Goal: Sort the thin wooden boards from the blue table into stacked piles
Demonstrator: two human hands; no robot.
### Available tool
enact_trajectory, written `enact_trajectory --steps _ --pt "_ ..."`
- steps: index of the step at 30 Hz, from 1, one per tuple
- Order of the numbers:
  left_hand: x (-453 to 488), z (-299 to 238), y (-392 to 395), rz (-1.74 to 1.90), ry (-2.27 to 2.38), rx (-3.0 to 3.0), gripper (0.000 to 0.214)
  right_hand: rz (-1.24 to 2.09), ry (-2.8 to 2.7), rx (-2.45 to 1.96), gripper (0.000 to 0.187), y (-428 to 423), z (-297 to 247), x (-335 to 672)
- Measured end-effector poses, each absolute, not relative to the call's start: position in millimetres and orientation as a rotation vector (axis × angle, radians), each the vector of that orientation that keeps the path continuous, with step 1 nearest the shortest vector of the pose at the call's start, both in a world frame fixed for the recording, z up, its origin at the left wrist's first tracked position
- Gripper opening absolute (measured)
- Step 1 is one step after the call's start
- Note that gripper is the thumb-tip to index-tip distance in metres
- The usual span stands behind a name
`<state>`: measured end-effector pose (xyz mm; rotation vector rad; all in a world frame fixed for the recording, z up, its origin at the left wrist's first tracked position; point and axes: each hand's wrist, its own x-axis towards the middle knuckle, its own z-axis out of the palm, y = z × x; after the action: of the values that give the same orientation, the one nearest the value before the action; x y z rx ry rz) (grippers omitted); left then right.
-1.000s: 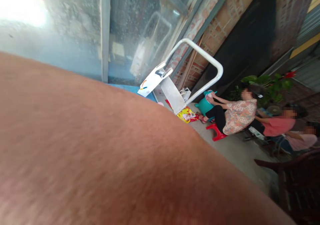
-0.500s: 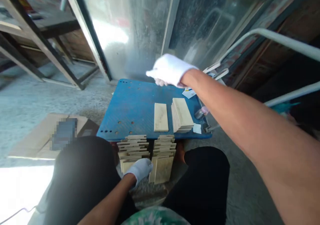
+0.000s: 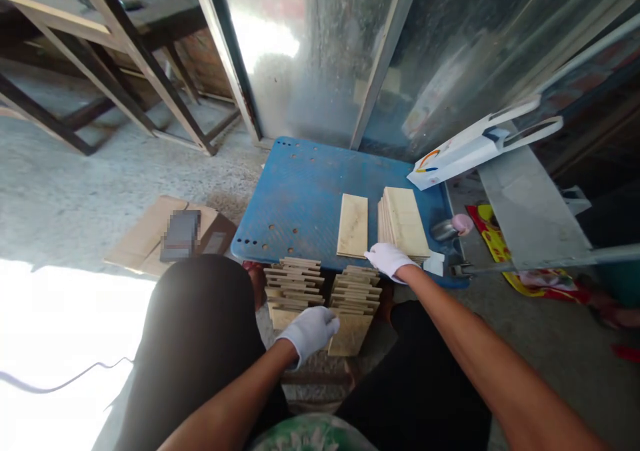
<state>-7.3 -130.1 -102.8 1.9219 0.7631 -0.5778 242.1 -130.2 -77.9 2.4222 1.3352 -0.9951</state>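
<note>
Both my hands wear white gloves. My left hand (image 3: 309, 331) rests curled on the near end of two upright rows of thin wooden pieces (image 3: 295, 283) between my knees. My right hand (image 3: 387, 261) lies at the near edge of the blue platform (image 3: 300, 197), fingers bent, touching the near end of a stack of wooden pieces (image 3: 404, 223). A single flat wooden piece (image 3: 353, 216) lies just left of that stack. Whether either hand grips a piece is unclear.
A white paper bag (image 3: 465, 154) and a grey metal plate (image 3: 530, 204) lie right of the platform. Flattened cardboard (image 3: 150, 237) is on the concrete floor at left. Glass panels stand behind the platform and wooden frames (image 3: 100, 71) at far left. A cable (image 3: 60, 384) crosses the floor.
My right arm filled the view, then my right hand came down from above the platform's far side to the near end of the stack. The camera swung down to the platform.
</note>
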Motion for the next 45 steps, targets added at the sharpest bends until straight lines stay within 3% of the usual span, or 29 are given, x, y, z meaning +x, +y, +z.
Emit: enact_trajectory --steps 9,21,27,38,45 --pt "74.3 -97.0 -82.8 -0.301 0.896 1.952 0.036 -0.951 1.142 2.512 0.043 -111.0 -138.7 269.7" --pt "126.5 -158.3 -48.8 -0.398 1.197 1.907 0.038 -1.069 0.832 2.719 0.044 -104.2 -182.4 260.9" --pt "133.1 -164.3 -49.5 -0.434 1.211 1.883 0.045 -1.102 0.742 2.773 0.056 -99.0 -193.1 251.3" --pt "133.8 -169.3 -46.9 -0.335 1.233 1.77 0.044 -1.137 0.732 2.928 0.037 -106.3 -202.1 262.3" --pt "128.6 -158.3 -41.8 -0.224 1.248 1.687 0.039 -1.164 0.631 3.137 0.035 -114.4 -203.9 265.3"
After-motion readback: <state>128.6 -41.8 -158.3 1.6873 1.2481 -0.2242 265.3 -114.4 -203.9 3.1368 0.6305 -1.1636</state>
